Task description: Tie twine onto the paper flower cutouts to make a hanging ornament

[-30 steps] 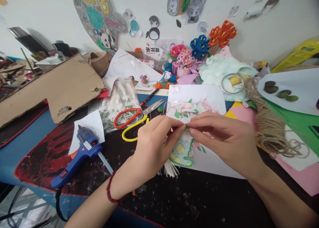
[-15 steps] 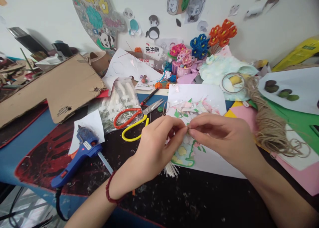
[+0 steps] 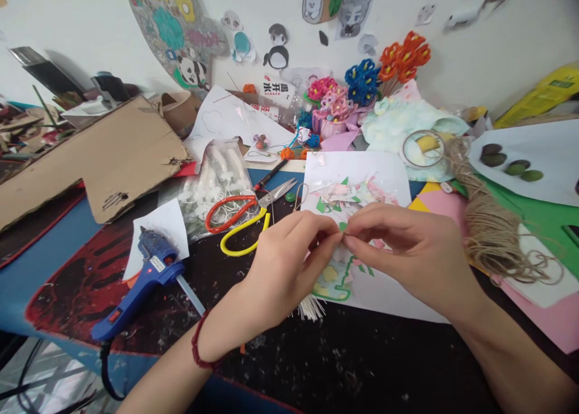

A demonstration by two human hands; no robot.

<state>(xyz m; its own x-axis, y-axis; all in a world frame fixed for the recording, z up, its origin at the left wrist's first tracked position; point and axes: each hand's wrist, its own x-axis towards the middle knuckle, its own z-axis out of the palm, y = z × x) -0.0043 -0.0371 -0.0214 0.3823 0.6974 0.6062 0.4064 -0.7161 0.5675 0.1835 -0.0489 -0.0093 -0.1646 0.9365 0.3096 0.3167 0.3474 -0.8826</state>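
the left hand (image 3: 289, 257) is closed in a pinch, thumb against forefinger, on a tiny piece (image 3: 343, 235) that is mostly hidden by the fingertips. the right hand (image 3: 407, 254) pinches at the same spot, its thumb and forefinger also closed on the piece, so the two grips meet tip to tip. the piece is too small and covered to tell what it is. it sits between the hands, over a white sheet (image 3: 398, 302) with pink, green and white scraps (image 3: 344, 194) on it. below the fingers lies a pale patterned cutout (image 3: 332, 281) with a green edge, partly covered by the left hand, and a bunch of white strands (image 3: 311, 308) shows just beside it.

left of the sheet are open scissors (image 3: 263, 208) with one red and one yellow handle, a small green disc (image 3: 290, 197) near the blades, and a dark pen (image 3: 271, 175). farther left, a blue glue gun (image 3: 151, 269) rests partly on a small white paper (image 3: 174, 215). a loose bundle of twine (image 3: 491, 233) lies right of the sheet.
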